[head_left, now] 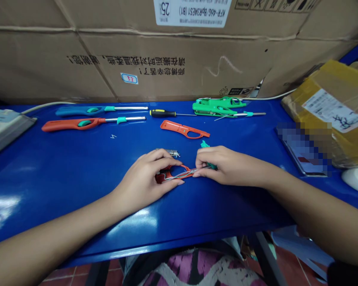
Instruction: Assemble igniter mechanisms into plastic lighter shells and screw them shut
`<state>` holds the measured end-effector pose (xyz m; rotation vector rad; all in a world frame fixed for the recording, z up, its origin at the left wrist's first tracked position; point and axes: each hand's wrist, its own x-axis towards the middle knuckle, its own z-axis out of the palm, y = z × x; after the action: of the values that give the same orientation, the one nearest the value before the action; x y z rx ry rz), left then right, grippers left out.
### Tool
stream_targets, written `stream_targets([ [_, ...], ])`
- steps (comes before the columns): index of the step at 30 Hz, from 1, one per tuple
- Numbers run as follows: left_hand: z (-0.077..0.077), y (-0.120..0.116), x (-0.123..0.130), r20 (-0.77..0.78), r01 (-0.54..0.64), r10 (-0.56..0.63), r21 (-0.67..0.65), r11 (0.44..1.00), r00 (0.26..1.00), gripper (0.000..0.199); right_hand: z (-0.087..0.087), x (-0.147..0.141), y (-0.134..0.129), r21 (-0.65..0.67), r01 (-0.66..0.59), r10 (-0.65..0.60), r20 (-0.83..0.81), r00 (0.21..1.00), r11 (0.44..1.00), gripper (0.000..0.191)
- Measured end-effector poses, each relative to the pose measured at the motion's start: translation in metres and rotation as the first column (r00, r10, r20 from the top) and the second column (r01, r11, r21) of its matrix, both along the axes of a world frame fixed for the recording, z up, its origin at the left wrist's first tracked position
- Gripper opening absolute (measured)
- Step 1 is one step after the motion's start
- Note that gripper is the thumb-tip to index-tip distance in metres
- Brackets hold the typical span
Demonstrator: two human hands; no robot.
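Observation:
My left hand [149, 174] is closed around the handle end of an orange lighter half-shell [188, 173], which lies open side up with its oval trigger loop showing. Thin wires [176, 176] run along the shell towards my right hand [214, 165]. Its fingers pinch the wires at the shell's narrow front end. Teal plastic pieces [205, 144] show beside and under those fingers, partly hidden. Just beyond my left fingers lies a clear, metal-ended lighter insert [171, 153]. The matching orange half-shell [185, 129] rests farther back on the blue table [86, 171].
Behind are a blue lighter [86, 111], an orange lighter [74, 124], a black-and-yellow screwdriver [164, 113] and opened green lighter parts [216, 106]. A large carton [155, 63] walls the back. On the right are a phone [306, 155] and a taped parcel [331, 115]; a power strip [8, 127] is left.

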<state>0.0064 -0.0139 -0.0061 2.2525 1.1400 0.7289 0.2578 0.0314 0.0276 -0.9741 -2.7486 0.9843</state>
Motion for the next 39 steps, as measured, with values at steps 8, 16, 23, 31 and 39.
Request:
stream_targets([
  [8,0.0,0.0,0.0,0.013,-0.019,0.019,-0.01,1.0,1.0,0.032,0.0,-0.008,-0.012,0.122,0.039,-0.055,0.135,0.989,0.992,0.024],
  [16,0.001,0.001,0.0,0.016,-0.014,0.015,-0.027,1.0,1.0,0.032,-0.002,-0.001,0.001,0.001,0.007,-0.007,-0.059,0.998,1.0,0.017],
  [23,0.0,-0.001,0.001,0.025,-0.028,0.029,-0.023,0.999,0.999,0.032,-0.004,-0.007,-0.009,0.1,0.1,-0.101,0.009,0.995,0.99,0.02],
  [31,0.001,0.0,0.0,0.006,-0.014,0.014,0.009,1.0,1.0,0.033,0.012,-0.007,-0.017,0.166,0.227,-0.209,-0.118,0.971,0.96,0.022],
  [39,0.001,0.0,-0.003,-0.077,0.012,-0.006,0.077,0.997,0.997,0.035,0.004,0.0,-0.001,0.069,0.068,-0.056,-0.164,0.985,0.995,0.009],
])
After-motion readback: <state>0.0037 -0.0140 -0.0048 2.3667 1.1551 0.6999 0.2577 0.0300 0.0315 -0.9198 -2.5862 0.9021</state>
